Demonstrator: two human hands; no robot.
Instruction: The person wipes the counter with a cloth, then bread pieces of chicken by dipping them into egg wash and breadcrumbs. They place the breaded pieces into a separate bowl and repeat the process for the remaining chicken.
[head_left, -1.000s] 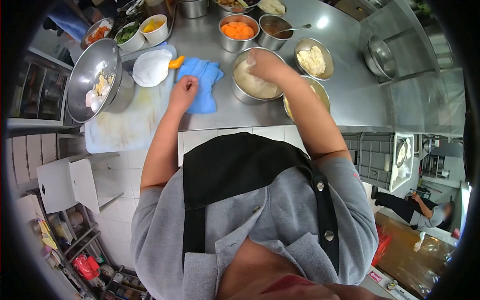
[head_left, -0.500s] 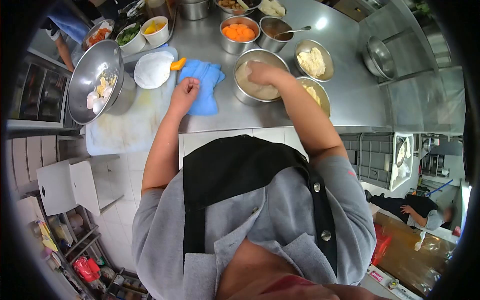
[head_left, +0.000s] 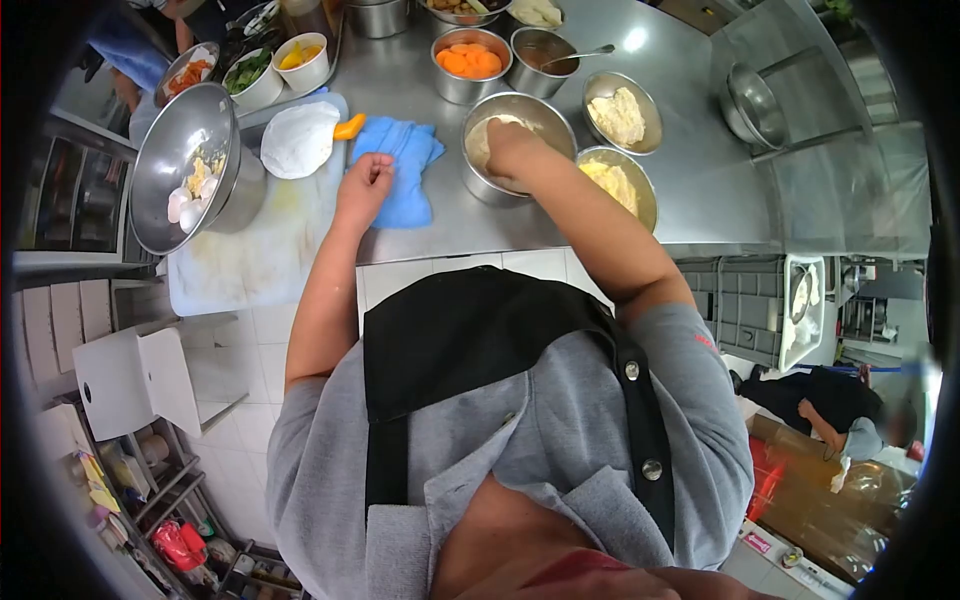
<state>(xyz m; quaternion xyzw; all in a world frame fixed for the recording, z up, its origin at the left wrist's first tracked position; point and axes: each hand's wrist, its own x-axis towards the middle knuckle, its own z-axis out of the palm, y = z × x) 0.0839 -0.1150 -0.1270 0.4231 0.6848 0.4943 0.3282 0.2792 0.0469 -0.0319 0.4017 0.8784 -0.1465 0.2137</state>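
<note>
My right hand reaches down into a steel bowl with a pale content; its fingertips are hidden inside. My left hand is curled, thumb near the fingers, over the left side of a blue cloth; whether anything is between the fingers is too small to tell. A white round sheet with an orange handle lies left of the cloth. Beside the bowl are a bowl of yellow mash and one of pale lumpy food. At left, a large tilted bowl holds peeled eggs.
A cutting board lies under the large bowl. Behind stand a pot of carrot slices, a pot with a spoon and tubs of yellow pieces and greens. A co-worker is at far right; another person's legs show top left.
My right hand has shifted left within the bowl, its fingers lower and less visible. My left hand stays curled by the cloth. The view has moved slightly, and the co-worker at right has changed posture.
</note>
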